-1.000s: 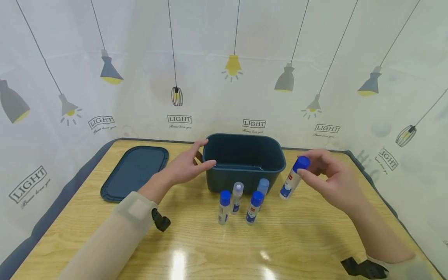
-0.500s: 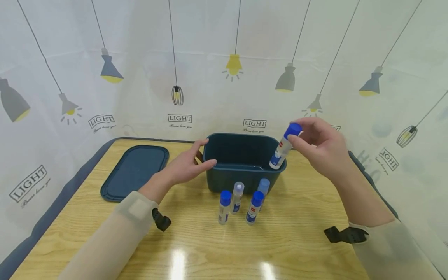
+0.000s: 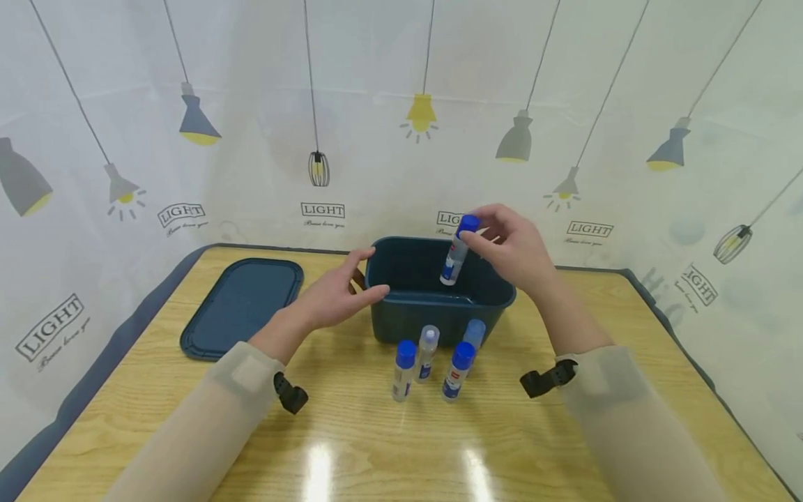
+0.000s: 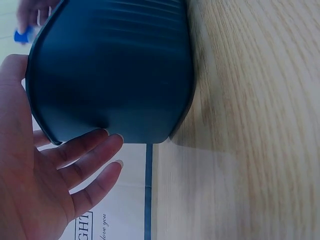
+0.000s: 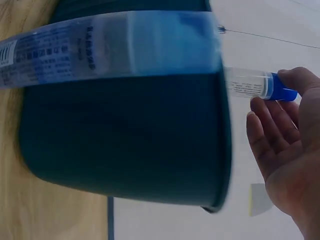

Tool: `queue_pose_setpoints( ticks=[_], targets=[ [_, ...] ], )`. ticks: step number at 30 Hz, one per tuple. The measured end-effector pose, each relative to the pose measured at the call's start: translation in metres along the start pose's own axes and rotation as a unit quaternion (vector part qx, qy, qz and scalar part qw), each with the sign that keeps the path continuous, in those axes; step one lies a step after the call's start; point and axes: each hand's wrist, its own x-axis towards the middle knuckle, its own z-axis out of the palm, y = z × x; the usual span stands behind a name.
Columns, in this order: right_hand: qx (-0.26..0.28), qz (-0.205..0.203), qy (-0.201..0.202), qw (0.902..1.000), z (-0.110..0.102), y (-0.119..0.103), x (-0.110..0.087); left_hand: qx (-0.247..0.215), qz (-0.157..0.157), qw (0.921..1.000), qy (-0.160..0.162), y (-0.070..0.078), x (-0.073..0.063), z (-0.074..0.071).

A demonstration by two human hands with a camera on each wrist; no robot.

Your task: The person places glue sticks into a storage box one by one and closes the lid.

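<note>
A dark teal bin (image 3: 414, 321) stands on the table. At its left end my left hand (image 3: 335, 296) touches the rim with thumb and forefinger; in the left wrist view the other fingers (image 4: 90, 155) lie relaxed against the outside wall. My right hand (image 3: 511, 247) pinches the blue cap of a clear glue bottle (image 3: 454, 261), holding it slightly tilted over the bin's opening. In the right wrist view the bin wall hides that bottle's lower end. Several similar bottles stand in front, two with blue caps (image 3: 403, 373) (image 3: 456, 373), one pale-capped (image 3: 427, 352), one light-blue-capped (image 3: 477, 333).
A flat dark lid (image 3: 245, 307) lies on the wooden table (image 3: 351, 432) to the left of the bin. Behind the table hangs a pale curtain (image 3: 370, 139) printed with lamps.
My right hand has carried the blue-capped glue bottle up from the right of the bin, then leftward over its opening. My left hand stays at the bin's left end.
</note>
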Motion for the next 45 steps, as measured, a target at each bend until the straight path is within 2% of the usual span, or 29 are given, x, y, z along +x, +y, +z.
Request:
queue_pose_setpoints(
  ticks=[8,17,21,29,38,45],
  targets=[
    [-0.015,0.029,-0.075,0.9967,0.031,0.015,0.020,-0.003,0.002,1.0000,-0.001,0.002,0.002,0.001],
    [-0.045,0.011,-0.140,0.9891,0.052,0.026,0.042,-0.013,0.007,0.9999,-0.003,0.002,0.003,0.003],
    [-0.045,0.012,-0.156,0.9867,0.057,0.029,0.047,-0.017,0.009,0.9998,-0.003,0.003,0.003,0.003],
    [-0.035,0.040,-0.184,0.9816,0.066,0.037,0.048,-0.017,0.009,0.9998,-0.002,0.003,0.003,0.001],
    [-0.034,0.013,-0.188,0.9814,0.081,0.037,0.050,-0.017,0.009,0.9998,0.004,0.002,0.001,0.001],
    [-0.030,0.019,-0.195,0.9802,0.086,0.037,0.049,-0.023,0.005,0.9997,0.001,0.000,-0.001,0.002]
  ],
)
